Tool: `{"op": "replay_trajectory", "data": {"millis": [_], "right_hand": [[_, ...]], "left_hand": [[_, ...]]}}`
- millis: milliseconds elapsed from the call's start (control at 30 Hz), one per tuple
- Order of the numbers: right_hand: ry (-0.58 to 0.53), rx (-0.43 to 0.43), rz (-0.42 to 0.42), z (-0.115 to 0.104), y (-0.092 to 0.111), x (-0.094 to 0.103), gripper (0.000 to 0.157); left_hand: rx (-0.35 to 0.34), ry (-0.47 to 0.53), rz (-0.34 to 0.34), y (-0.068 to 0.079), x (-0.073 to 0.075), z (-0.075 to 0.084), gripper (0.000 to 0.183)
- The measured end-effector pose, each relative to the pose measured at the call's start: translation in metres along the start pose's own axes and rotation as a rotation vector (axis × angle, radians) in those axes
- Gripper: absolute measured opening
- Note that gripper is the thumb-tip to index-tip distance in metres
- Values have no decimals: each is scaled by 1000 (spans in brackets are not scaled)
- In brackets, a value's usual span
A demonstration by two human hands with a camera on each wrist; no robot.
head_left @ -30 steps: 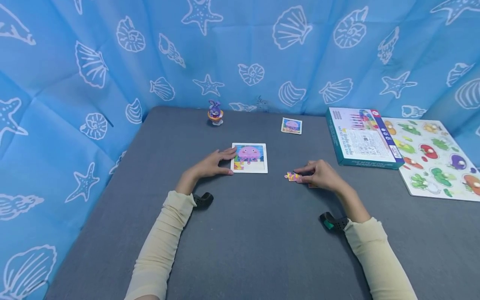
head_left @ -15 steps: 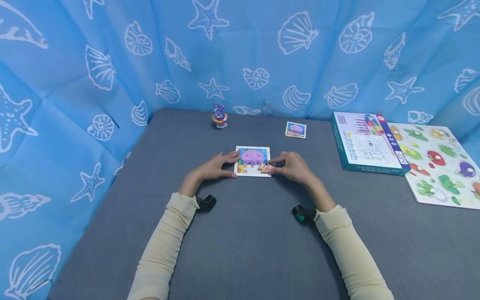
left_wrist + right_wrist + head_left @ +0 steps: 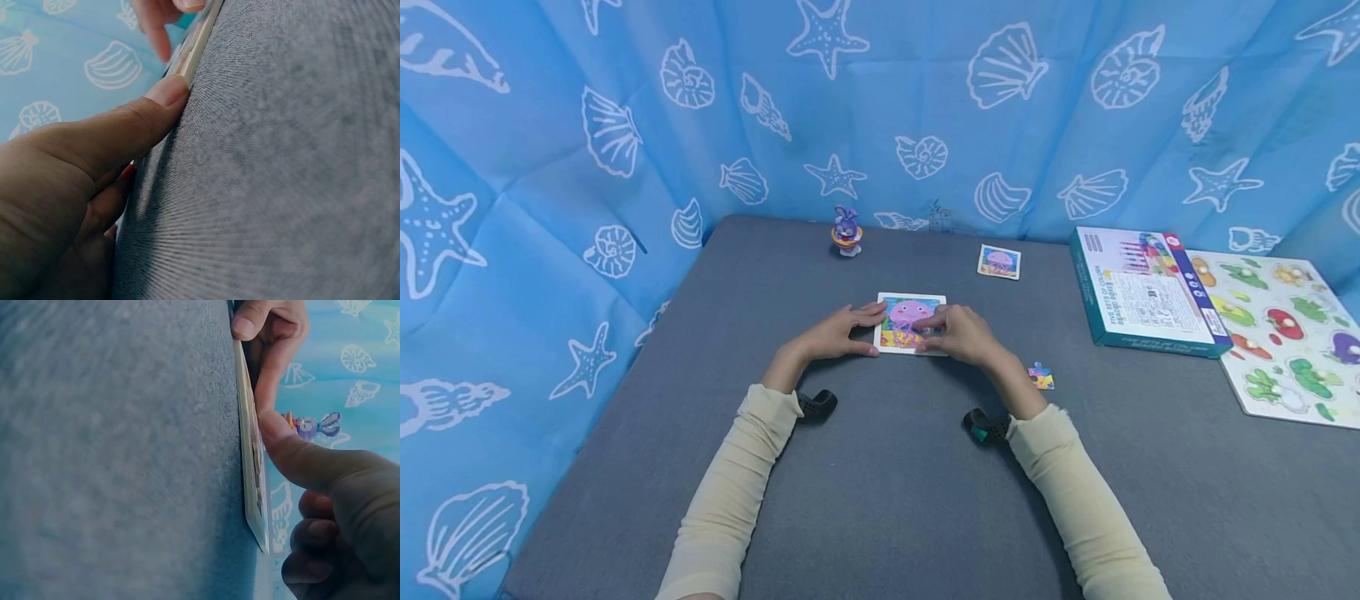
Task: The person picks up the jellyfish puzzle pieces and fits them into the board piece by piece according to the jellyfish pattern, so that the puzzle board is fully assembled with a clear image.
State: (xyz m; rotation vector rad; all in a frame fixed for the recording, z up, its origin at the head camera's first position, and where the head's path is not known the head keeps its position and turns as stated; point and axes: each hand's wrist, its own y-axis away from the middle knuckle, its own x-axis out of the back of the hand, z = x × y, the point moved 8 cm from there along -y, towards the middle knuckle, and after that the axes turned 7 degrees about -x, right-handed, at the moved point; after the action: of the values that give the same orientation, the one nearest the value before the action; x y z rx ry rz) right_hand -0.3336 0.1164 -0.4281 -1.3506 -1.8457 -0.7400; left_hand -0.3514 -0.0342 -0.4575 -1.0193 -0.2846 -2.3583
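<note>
A small jigsaw puzzle [image 3: 907,310] of a pink jellyfish lies in a white frame on the grey table. My left hand [image 3: 838,333] holds the frame's left side, thumb at the near corner and fingers farther up. At the right part of the picture, my right hand [image 3: 964,335] has thumb and index finger on a puzzle piece in the bottom row; the fingers partly hide it. In the right wrist view the piece edge [image 3: 257,465] stands slightly proud of the frame. Another loose puzzle piece [image 3: 1041,377] lies beside my right wrist.
A small jellyfish picture card [image 3: 999,262] lies behind the puzzle. Toward the back stands a purple rabbit figurine [image 3: 847,229]. At right, a flat box [image 3: 1150,292] rests partly over a vegetable puzzle board [image 3: 1292,333]. A blue shell-print curtain [image 3: 910,108] hangs behind the table.
My right hand has carried a puzzle piece leftward from the table's right side into the frame's bottom row. The left hand stays at the frame's left edge.
</note>
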Motion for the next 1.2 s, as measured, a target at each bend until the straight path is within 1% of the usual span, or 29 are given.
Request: {"op": "replay_trajectory", "data": {"millis": [167,200,300,433,500,600,733,833,933,1067,1200], "right_hand": [[24,89,-36,-6,3,-1,25],[31,92,-50,-7,4,-2,25],[69,57,-72,-5,4,-4,23],[111,-45,-68,1,3,-4,24],[114,-82,-64,3,2,-4,23],[108,-81,-56,4,6,-3,24],[48,-31,-14,8,16,3,27],[32,-50,11,23,28,15,33],[45,-117,21,47,46,34,38],[17,-168,43,82,75,61,39],[6,-184,22,109,103,74,37]], "left_hand": [[-16,5,-4,-5,-3,2,68],[-20,7,-6,-6,-4,2,67],[-32,13,-7,-8,-5,4,67],[-44,16,-3,-10,-3,6,67],[-48,7,-3,-11,-3,7,68],[-48,-2,-12,-12,-5,7,68],[-46,-4,-4,-10,-8,5,68],[-50,-3,9,-7,-9,4,68],[-52,-4,18,-5,-9,3,68],[-55,-9,30,-3,-6,1,68],[-56,-18,37,-1,-2,0,69]]}}
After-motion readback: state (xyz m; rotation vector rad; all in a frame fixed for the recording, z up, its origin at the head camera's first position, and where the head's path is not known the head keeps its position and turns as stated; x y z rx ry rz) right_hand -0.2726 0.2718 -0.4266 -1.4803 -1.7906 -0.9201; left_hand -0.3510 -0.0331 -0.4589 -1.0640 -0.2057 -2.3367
